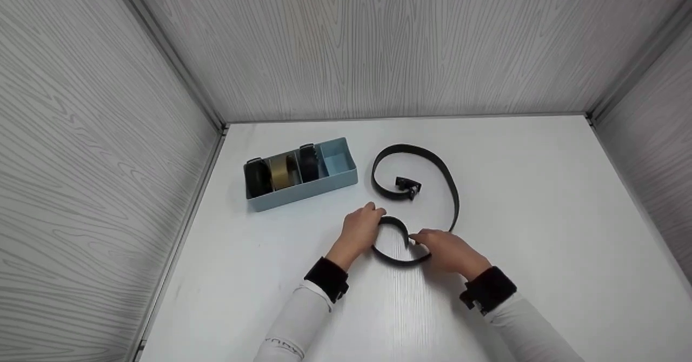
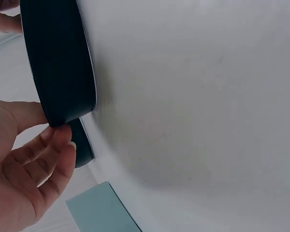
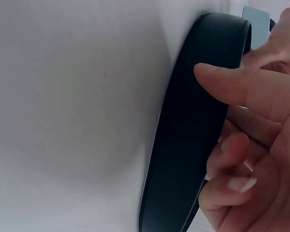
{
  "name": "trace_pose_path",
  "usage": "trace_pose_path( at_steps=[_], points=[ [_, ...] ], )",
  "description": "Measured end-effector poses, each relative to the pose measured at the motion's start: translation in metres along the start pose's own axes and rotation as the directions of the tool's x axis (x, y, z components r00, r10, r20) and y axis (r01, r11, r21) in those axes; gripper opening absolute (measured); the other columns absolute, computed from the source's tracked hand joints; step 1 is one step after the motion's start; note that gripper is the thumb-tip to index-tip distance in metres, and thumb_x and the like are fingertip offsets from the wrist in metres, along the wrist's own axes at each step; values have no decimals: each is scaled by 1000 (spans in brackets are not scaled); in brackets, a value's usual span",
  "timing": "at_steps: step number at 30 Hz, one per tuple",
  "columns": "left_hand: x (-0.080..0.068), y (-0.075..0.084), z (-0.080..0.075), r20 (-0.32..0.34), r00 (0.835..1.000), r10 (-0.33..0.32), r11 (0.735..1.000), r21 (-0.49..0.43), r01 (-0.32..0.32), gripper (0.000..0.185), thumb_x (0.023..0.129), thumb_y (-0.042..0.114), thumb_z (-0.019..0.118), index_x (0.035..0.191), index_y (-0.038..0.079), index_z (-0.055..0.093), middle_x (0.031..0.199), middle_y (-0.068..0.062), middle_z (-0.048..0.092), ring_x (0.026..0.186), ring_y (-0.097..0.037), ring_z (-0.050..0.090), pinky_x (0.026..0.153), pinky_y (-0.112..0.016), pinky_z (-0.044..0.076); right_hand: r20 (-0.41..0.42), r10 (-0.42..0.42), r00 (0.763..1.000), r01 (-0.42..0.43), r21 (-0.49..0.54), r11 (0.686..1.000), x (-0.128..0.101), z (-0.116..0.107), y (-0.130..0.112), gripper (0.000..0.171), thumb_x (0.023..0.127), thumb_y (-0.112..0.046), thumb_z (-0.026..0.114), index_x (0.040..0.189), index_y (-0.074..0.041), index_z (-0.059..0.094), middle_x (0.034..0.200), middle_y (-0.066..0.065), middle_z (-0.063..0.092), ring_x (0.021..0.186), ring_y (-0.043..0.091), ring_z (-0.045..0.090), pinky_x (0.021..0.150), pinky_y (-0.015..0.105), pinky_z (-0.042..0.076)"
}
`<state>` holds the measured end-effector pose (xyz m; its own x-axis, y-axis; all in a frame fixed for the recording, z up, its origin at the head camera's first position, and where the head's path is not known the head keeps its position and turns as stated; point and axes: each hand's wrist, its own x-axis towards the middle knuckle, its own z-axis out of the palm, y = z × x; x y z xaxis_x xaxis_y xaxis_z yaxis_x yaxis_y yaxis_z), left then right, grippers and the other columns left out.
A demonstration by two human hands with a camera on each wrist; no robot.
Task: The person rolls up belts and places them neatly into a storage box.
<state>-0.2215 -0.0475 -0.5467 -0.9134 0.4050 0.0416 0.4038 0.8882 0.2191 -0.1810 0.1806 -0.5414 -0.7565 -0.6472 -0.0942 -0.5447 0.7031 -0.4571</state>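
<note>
**Belt end being coiled on the table**

A black belt (image 1: 427, 162) is laid on edge on the white table (image 1: 540, 216), right of a blue box (image 1: 340, 162) in which three rolled belts (image 1: 281, 173) are stood side by side; the box's right-hand compartment is unfilled. The far end of the belt, with its buckle (image 1: 407, 185), is curled inward, while the near end is bent into a small loop between the two hands.

The step in hand is judged to be the start of rolling the belt from its near end. For the next move, the loop would need to be kept tight and turned along the strap toward the buckle.

The belt's edge is pinched by the left hand (image 1: 361, 231), with thumb and curled fingers (image 2: 48, 145) closed on the strap. On the right hand (image 1: 446, 249), the thumb (image 3: 227, 84) is pressed against the outer face of the strap and the fingers are curled behind it, so the loop is gripped from the right.
</note>
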Motion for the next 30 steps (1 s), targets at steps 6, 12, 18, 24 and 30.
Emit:
trace_pose_path(
  at_steps=[6,12,18,24,30],
  points=[
    [1,15,3,-33,998,48,999,10,-47,16,89,28,70,83,13,71,79,-3,63,73,-22,65,64,-37,50,1,19,1000,-19,-54,998,3,3,-2,65,72,17,61,132,-6,61,98,5,65,83,21,60,75,40,51],
    [7,27,11,30,998,49,999,22,-50,24,92,31,65,74,15,71,74,-1,67,73,-21,66,64,-39,48,1,10,1000,-10,-80,997,3,4,-5,65,74,17,60,134,-8,60,95,5,64,74,19,56,68,38,49],
    [12,34,10,88,994,-60,997,-35,63,26,90,32,67,72,15,73,77,-4,70,70,-24,67,60,-39,51,-25,-38,999,36,-55,998,1,4,-1,58,73,14,64,128,-7,65,96,5,65,75,20,58,68,38,50],
    [13,40,7,121,973,-195,970,-125,210,28,82,22,71,58,16,60,67,-1,64,62,-19,61,56,-38,50,-100,-103,990,106,30,994,0,5,5,11,75,-4,79,83,-12,77,80,-4,67,75,14,64,68,33,51],
    [13,51,7,43,975,-218,972,-83,221,18,77,15,74,62,13,64,71,-4,69,68,-23,67,59,-38,52,-143,-138,980,147,50,988,1,7,7,21,72,4,72,63,-15,69,67,-10,57,62,4,49,56,25,44]
  ],
)
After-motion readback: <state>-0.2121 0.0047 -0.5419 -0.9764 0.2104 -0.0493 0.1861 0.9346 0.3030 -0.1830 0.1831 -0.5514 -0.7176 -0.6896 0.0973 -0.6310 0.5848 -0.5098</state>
